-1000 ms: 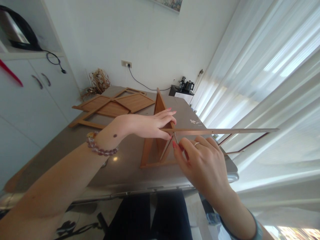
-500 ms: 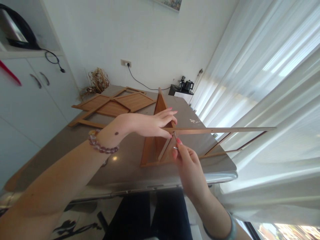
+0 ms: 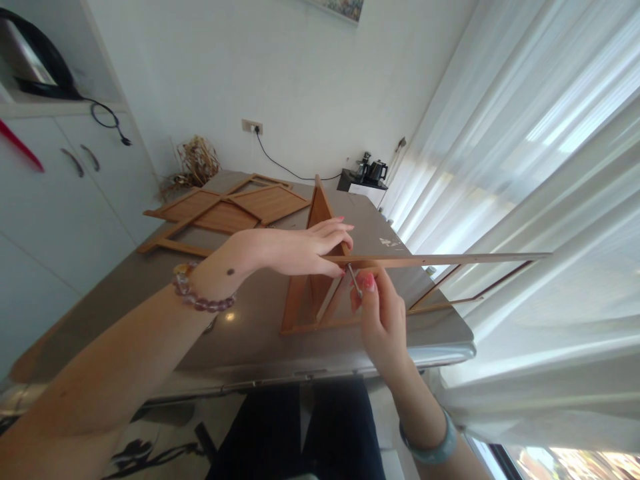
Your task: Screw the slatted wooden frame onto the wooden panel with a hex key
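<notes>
A wooden frame [image 3: 450, 260] stands on its side near the table's right end, with a wooden panel [image 3: 319, 213] set upright against it. My left hand [image 3: 313, 250] grips the frame where it meets the panel, fingers over the top and thumb underneath. Below that joint, my right hand [image 3: 385, 313] pinches a thin metal hex key [image 3: 355, 280] between thumb and fingers. The key's upper end touches the underside of the frame's rail beside my left thumb. Whatever fastener it sits in is hidden.
More wooden frames and panels [image 3: 215, 210] lie on the grey table [image 3: 240, 340] at the back left. Dried plants [image 3: 197, 160] stand behind them. A kettle [image 3: 377, 171] is on a dark stand beyond the table; white curtains [image 3: 530, 200] hang close on the right.
My right hand has shifted up and to the right, turning the hex key so its lower end swings rightward. My left hand and the frame have hardly moved.
</notes>
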Available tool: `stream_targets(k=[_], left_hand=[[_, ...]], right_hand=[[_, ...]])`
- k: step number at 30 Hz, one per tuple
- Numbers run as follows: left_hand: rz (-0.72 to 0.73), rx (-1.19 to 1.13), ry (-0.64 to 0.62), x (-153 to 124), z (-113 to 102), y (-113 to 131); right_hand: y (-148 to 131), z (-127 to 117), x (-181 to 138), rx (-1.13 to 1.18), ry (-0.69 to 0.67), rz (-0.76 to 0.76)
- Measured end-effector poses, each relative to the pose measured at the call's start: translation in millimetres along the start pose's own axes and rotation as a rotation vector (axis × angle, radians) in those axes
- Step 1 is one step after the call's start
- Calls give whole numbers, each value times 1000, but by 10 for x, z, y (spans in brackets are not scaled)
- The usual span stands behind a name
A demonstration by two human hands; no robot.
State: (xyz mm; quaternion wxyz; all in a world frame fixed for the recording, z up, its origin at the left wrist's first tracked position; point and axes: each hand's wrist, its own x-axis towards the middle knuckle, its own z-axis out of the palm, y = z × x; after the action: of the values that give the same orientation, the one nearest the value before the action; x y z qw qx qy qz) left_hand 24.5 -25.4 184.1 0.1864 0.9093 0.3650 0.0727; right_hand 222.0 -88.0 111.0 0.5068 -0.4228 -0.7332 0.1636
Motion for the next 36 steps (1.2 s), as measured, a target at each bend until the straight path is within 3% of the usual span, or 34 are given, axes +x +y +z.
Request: stream_targets(k=[3, 5, 11, 14, 19, 22, 25, 29, 31, 33, 36], left_hand=[[-9, -5, 10, -5, 6, 12], [-12, -4, 17, -5, 14, 10], [1, 9, 25, -6, 20, 6], [-5, 9, 16, -11, 9, 20], [-16, 7, 7, -18, -1, 24], [-11, 11, 14, -16, 6, 8], [-11, 10, 24, -16, 12, 4], [-10, 7, 31, -24, 5, 36], [-10, 7, 37, -32, 1, 60], [-21, 4, 42, -41, 1, 83], [-34, -10, 45, -52, 5, 105]], right_hand=[[37, -122, 29, -463, 59, -373], [36, -175, 44, -632, 67, -517], [-52, -177, 40, -816, 116, -611], [-113, -150, 23, -629, 97, -485], [-140, -118, -8, 204, -229, 100], [-100, -122, -8, 409, -334, 204], [-59, -171, 9, 114, -276, 24], [-46, -283, 42, -436, -22, -318], [-55, -321, 64, -596, 56, -399], [-56, -330, 95, -625, 51, -429], [-6, -298, 158, -491, -28, -489]])
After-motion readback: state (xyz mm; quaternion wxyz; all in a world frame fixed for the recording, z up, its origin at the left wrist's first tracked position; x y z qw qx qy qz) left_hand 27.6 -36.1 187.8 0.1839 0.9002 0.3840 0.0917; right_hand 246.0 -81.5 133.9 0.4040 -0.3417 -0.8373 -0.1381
